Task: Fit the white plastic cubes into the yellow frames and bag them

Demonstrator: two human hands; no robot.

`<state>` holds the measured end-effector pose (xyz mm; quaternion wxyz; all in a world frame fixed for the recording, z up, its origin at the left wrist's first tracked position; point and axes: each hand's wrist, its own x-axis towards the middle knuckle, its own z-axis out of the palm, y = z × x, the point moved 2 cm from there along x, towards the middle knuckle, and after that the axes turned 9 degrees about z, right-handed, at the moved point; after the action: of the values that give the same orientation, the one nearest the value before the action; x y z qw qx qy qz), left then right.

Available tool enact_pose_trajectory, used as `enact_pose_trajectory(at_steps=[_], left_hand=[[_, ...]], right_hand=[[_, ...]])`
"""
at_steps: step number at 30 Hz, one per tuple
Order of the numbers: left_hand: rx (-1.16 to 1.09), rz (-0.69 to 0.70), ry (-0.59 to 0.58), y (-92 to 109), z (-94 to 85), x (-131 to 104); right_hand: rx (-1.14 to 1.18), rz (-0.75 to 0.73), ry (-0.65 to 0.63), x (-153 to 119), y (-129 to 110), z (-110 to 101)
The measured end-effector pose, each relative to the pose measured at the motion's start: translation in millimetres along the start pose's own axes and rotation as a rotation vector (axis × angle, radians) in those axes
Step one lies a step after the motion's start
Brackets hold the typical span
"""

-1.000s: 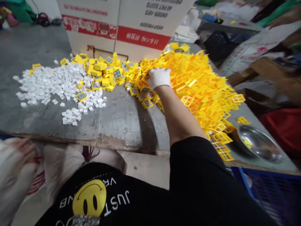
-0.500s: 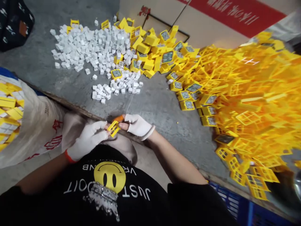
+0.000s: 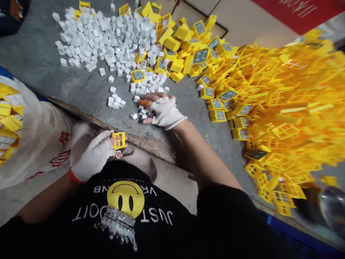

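My left hand (image 3: 94, 154), in a white fingerless glove, holds a small yellow window frame (image 3: 119, 140) upright between thumb and fingers, over the table's front edge. My right hand (image 3: 165, 109), gloved the same way with an orange covering on one finger, reaches over the grey tabletop (image 3: 88, 95) with its fingers spread. Several small white blocks (image 3: 142, 114) lie under and beside those fingers. Behind them spreads a large heap of white blocks (image 3: 107, 39). A yellow frame with a grey patterned panel (image 3: 137, 75) rests at the heap's near side.
Yellow blocks (image 3: 172, 43) lie behind, against a cardboard box (image 3: 242, 25). A big pile of yellow window frames (image 3: 291, 118) covers the right side. At the left stands a white sack (image 3: 45, 136) of yellow and white pieces. A blue crate (image 3: 285, 230) is at lower right.
My right hand has let go of the yellow frame and moved up and right to the white blocks, its fingers spreading. My left hand keeps the frame, now turned more upright. The view has shifted.
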<state>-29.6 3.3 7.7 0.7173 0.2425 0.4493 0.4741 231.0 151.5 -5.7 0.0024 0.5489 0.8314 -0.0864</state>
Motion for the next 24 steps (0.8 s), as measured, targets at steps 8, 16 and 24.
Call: enact_pose_trajectory(at_steps=[8,16,24], left_hand=[[0.007,-0.009,0.034,-14.0,15.1,9.1],[-0.015,-0.012,0.092,-13.1,13.6,8.8],[-0.203,-0.037,-0.067,-17.8,11.6,6.9]], right_hand=[[0.091,0.318,0.246,-86.0,30.7,-3.7],[0.084,0.092,0.087,-39.0,-50.2,3.4],[0.359,-0.093,0.254,-80.4,-86.5,1.9]])
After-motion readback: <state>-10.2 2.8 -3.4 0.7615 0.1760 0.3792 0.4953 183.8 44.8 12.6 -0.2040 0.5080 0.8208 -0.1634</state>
